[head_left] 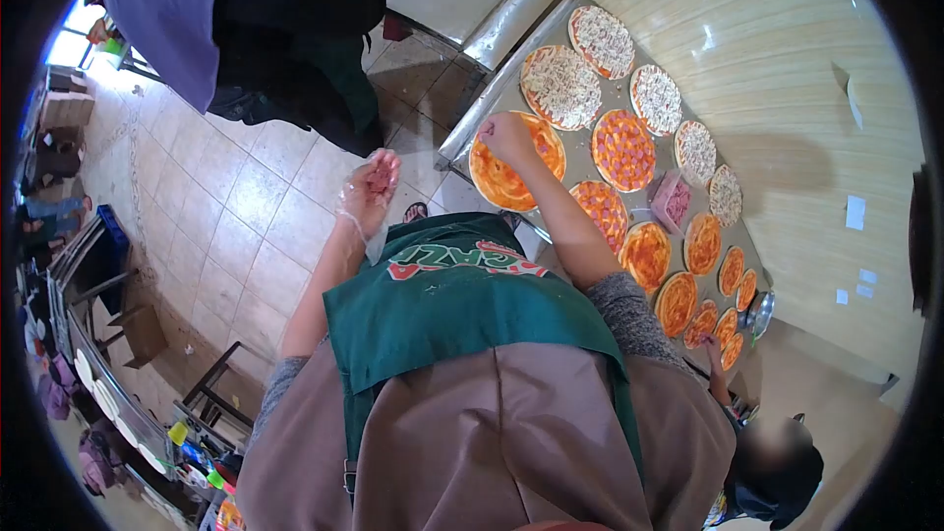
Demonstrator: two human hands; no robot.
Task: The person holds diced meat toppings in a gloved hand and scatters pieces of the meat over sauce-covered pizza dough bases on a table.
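Note:
My left hand (372,180), in a clear plastic glove, is raised beside my green apron (472,275). Its fingers curl around a heap of chopped ham (378,178). Above the far-left part of a sauced pizza base (506,182), my right hand (506,137) is closed in a pinch, with a bit of pink ham at its fingertips. That base carries red-orange sauce, partly hidden under my forearm. Just right of it lies a pizza with ham squares (623,150), and another ham-topped pizza (598,210) is nearer to me.
The metal table (547,49) holds cheese-covered pizzas (560,88), several sauced bases (645,256) and a tub of chopped ham (672,202). A metal bowl (758,314) stands at its right end. A co-worker's hand (713,346) reaches over small bases; another person (295,29) stands at upper left.

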